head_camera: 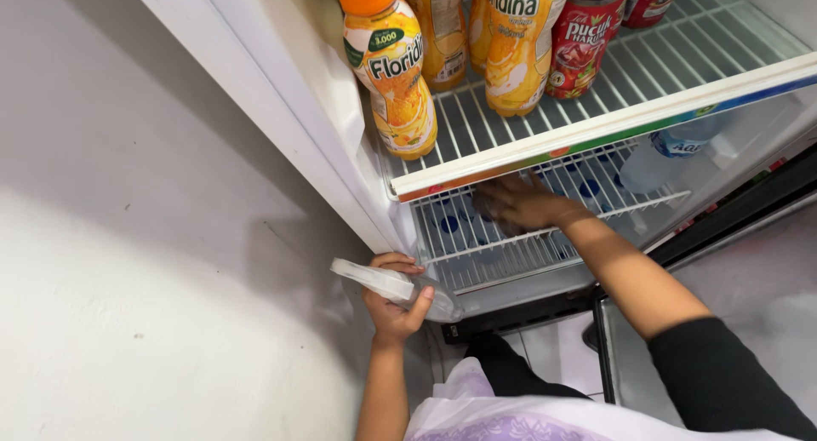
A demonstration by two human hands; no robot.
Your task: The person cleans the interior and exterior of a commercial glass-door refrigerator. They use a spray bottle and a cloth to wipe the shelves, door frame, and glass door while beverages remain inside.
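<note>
My left hand grips a clear spray bottle with a white trigger head, held just outside the lower left corner of an open fridge. My right hand reaches inside onto the lower white wire shelf, pressing something dark, partly hidden under the upper shelf's front rail; what it is I cannot tell.
The upper wire shelf carries several orange juice bottles and dark red drink bottles. A clear water bottle lies on the lower shelf at the right. A white wall stands to the left. The open fridge door is at the right.
</note>
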